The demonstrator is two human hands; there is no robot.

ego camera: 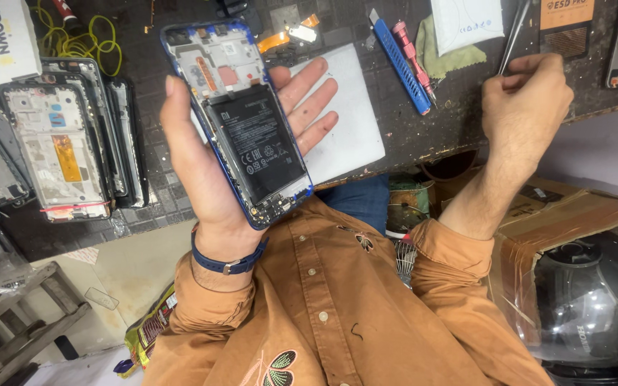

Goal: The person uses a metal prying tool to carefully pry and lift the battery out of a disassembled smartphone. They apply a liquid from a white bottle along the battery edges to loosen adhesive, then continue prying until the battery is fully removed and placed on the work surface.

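An opened blue phone is cradled in the left hand, fingers spread flat behind it, while metal tweezers are pinched by the right hand over the worktop.

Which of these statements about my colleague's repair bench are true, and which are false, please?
1. The left hand holds an opened phone. True.
2. The phone's back cover is fitted. False: its black battery is exposed.
3. The right hand grips thin metal tweezers. True.
4. The blue tool is in the right hand. False: it lies on the bench.
5. The left wrist wears a red strap. False: the wrist strap is blue.
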